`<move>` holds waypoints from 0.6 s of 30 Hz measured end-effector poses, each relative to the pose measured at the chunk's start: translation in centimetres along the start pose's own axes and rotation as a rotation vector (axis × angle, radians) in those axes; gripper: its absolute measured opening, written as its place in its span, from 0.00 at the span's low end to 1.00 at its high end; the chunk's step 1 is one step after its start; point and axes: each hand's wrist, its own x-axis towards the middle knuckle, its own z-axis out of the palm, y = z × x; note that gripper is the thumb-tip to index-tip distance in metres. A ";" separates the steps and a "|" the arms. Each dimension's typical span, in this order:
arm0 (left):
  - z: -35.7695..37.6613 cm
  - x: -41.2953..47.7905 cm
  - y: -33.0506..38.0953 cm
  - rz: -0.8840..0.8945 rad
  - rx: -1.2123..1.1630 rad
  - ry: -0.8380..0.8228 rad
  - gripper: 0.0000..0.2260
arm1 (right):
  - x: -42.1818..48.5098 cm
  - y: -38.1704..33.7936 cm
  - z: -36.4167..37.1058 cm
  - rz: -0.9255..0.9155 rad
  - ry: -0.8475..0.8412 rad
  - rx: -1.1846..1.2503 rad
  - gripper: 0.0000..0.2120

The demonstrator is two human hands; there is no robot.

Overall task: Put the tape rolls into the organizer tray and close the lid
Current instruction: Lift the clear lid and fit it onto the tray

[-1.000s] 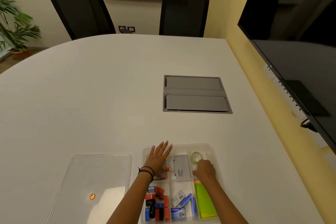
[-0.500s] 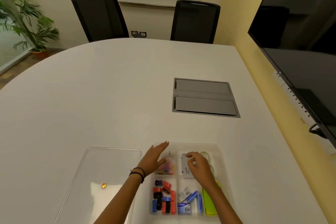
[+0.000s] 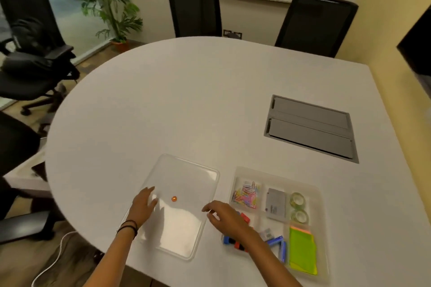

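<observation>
While the left hand (image 3: 143, 205) lies with fairly straight fingers flat on the near left edge of the clear lid (image 3: 184, 176), the right hand (image 3: 224, 215) hovers at the lid's right edge. Its fingers are loosely curled and hold nothing, so far as can be made out. The lid lies flat on the white table (image 3: 186, 100), lower centre of the frame, with a small orange sticker (image 3: 173, 198) between the two hands.

Just right of it sits the organizer tray (image 3: 277, 173). Both tape rolls (image 3: 298, 207) lie one behind the other in its right-hand compartment, so the closing step seems to be what remains.

To do it well, take the lid by its two long edges with thumbs under the rim and lift it level. Carry it right until its corners line up with the tray's, then press around the rim. The grey box (image 3: 275, 204) beside the rolls may stand proud and should be checked first.
</observation>
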 end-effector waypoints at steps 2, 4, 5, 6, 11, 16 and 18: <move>-0.2 -0.6 -2.2 -0.113 0.080 -0.018 0.23 | 0.4 -0.5 1.1 0.000 -0.085 -0.073 0.14; -0.3 -1.3 -3.9 -0.179 0.110 -0.045 0.24 | 0.6 -0.9 2.2 0.010 -0.172 -0.143 0.15; -0.3 -1.7 -4.5 -0.192 0.086 -0.053 0.25 | 0.7 -1.0 2.6 0.017 -0.216 -0.175 0.16; -0.4 -2.1 -5.0 -0.196 0.043 -0.052 0.25 | 0.9 -1.2 3.2 0.023 -0.264 -0.212 0.17; -1.2 -2.9 -5.3 -0.196 -0.096 -0.007 0.25 | 0.9 -1.2 4.6 0.073 -0.419 -0.441 0.19; -2.0 -2.3 -5.1 -0.247 -0.131 -0.007 0.25 | 1.0 -1.0 5.4 0.053 -0.464 -0.543 0.21; -2.2 -1.9 -5.1 -0.246 -0.100 -0.033 0.26 | 1.1 -1.0 5.6 0.046 -0.473 -0.573 0.21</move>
